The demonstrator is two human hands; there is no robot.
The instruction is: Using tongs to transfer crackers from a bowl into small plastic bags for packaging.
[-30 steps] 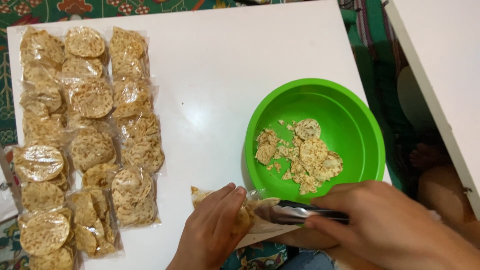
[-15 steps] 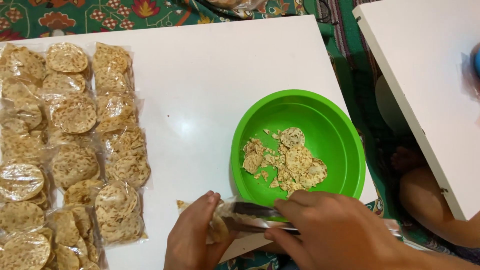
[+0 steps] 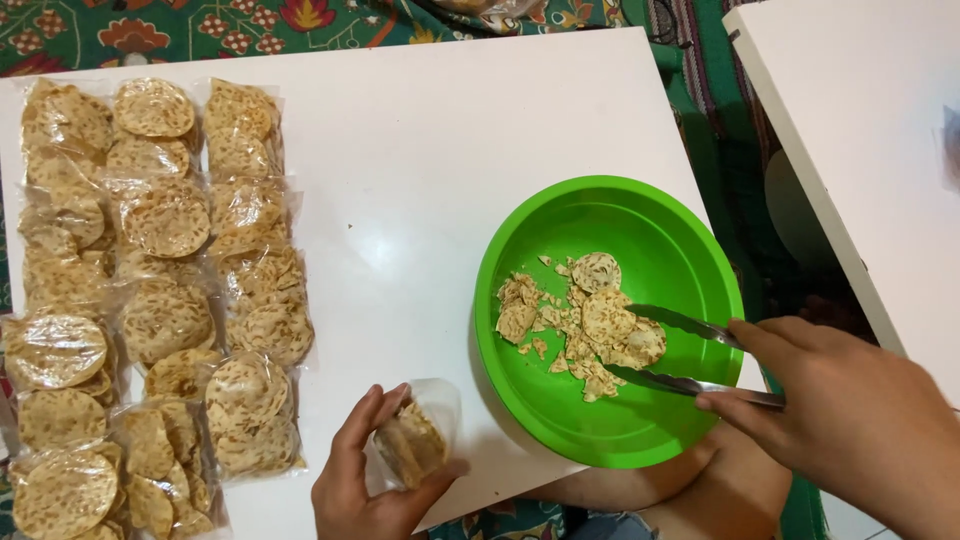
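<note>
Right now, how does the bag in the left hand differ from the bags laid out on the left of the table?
The small bag is held upright in the left hand, open at the top and only partly filled; the packed bags lie flat in rows, full of round crackers. It is one bag; they are many. Both are clear plastic holding the same speckled crackers.

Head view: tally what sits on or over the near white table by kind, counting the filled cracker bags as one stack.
Stack of filled cracker bags: 1
Green bowl of cracker pieces: 1
Metal tongs, in the right hand: 1
Small clear bag of crackers, in the left hand: 1
Total: 4
</note>
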